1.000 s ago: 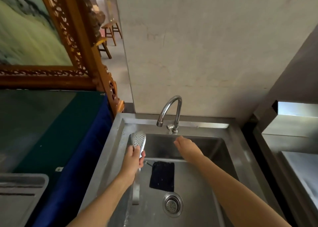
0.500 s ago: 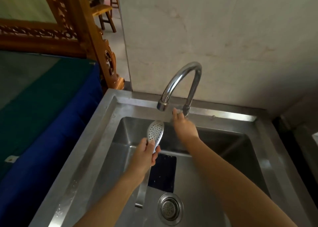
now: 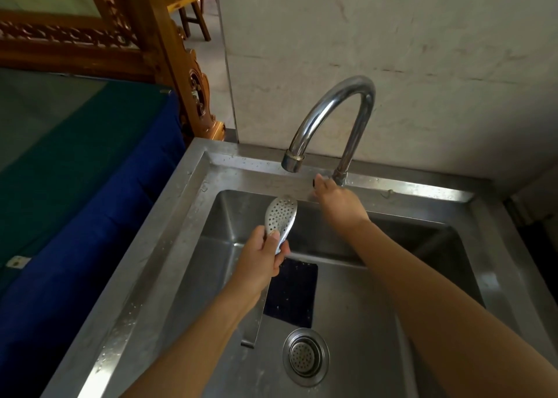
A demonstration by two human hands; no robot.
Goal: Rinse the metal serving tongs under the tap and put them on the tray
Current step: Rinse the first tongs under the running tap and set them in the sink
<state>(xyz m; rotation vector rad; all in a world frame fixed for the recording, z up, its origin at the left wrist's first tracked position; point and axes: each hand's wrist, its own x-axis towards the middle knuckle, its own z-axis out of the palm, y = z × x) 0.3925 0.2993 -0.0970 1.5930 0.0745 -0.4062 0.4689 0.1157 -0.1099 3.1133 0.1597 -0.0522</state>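
Note:
My left hand (image 3: 262, 257) grips the metal serving tongs (image 3: 280, 218) just below their perforated oval head, which points up toward the spout of the curved chrome tap (image 3: 329, 110). The tongs' flat handle end (image 3: 252, 331) hangs down into the steel sink (image 3: 193, 192). The head sits slightly below and left of the spout; no water is visible. My right hand (image 3: 338, 199) reaches to the tap's base, fingers touching a small dark handle there. No tray is in view.
A dark rectangular cloth or sponge (image 3: 294, 295) lies on the sink floor above the round drain strainer (image 3: 305, 357). A blue-draped table with a green top (image 3: 75, 162) stands left, a carved wooden frame (image 3: 169, 53) behind it. A pale wall backs the sink.
The view has closed in on the sink. My left hand brought the tongs' head rightward and up toward the spout. My right hand reached forward from over the basin to the tap's base.

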